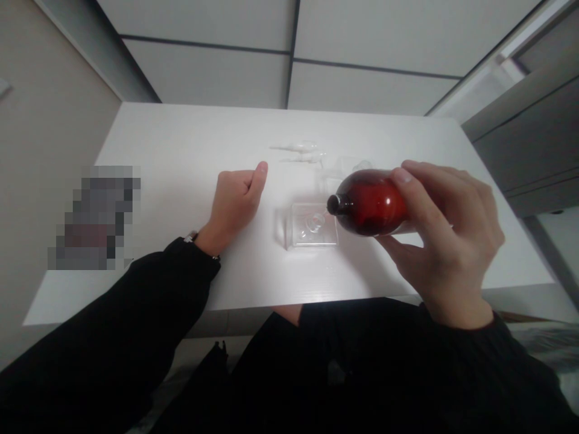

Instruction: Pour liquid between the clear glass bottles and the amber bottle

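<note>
My right hand [447,235] is wrapped round a dark red-brown bottle [373,202], thumb on one side and fingers on the other. The bottle is tipped on its side with its uncapped mouth pointing left. Below and left of that mouth, a clear plastic box [314,235] sits on the white table, with a round raised ring on it. My left hand [236,199] is closed over the table, left of the box, thumb on top. Its curled fingers hide whatever may be inside.
Two thin clear droppers [301,152] lie toward the back of the white table [172,138]. Another clear plastic piece [355,166] is behind the bottle, partly hidden. A blurred-out object [97,217] lies at the left edge. White panels [217,72] stand behind the table.
</note>
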The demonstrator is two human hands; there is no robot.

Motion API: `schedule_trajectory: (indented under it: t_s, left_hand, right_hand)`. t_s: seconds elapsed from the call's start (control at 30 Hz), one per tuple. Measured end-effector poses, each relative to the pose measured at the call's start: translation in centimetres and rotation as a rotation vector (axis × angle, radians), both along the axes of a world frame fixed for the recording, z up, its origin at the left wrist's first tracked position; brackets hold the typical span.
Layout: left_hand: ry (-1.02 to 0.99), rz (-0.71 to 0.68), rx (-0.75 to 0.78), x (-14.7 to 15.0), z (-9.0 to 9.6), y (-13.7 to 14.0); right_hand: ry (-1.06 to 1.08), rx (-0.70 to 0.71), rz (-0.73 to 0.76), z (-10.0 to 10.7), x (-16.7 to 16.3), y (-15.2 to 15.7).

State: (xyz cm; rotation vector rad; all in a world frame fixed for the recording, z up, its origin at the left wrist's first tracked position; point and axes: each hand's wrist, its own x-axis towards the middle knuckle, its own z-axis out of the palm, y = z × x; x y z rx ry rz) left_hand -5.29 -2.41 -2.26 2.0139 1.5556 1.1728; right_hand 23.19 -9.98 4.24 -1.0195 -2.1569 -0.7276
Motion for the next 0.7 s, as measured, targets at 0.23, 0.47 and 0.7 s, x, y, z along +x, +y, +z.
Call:
schedule_trajectory:
  t_s: [0.23, 0.47, 0.7]
  left_hand:
    - [0.004, 0.001, -0.001, -0.04, -0.14, 0.08]
    - [-0.004, 0.002, 0.007, -0.02, -0.13, 0.05]
    - [0.011, -0.002, 0.020, -0.01, -0.24, 0.01]
  right_hand:
    - [-0.008, 0.008, -0.001, 0.00, 0.16, 0.03]
    - [0.017, -0.002, -0.012, -0.23, 0.09, 0.02]
    - [0.002, 0.002, -0.011, -0.04, 0.08, 0.03]
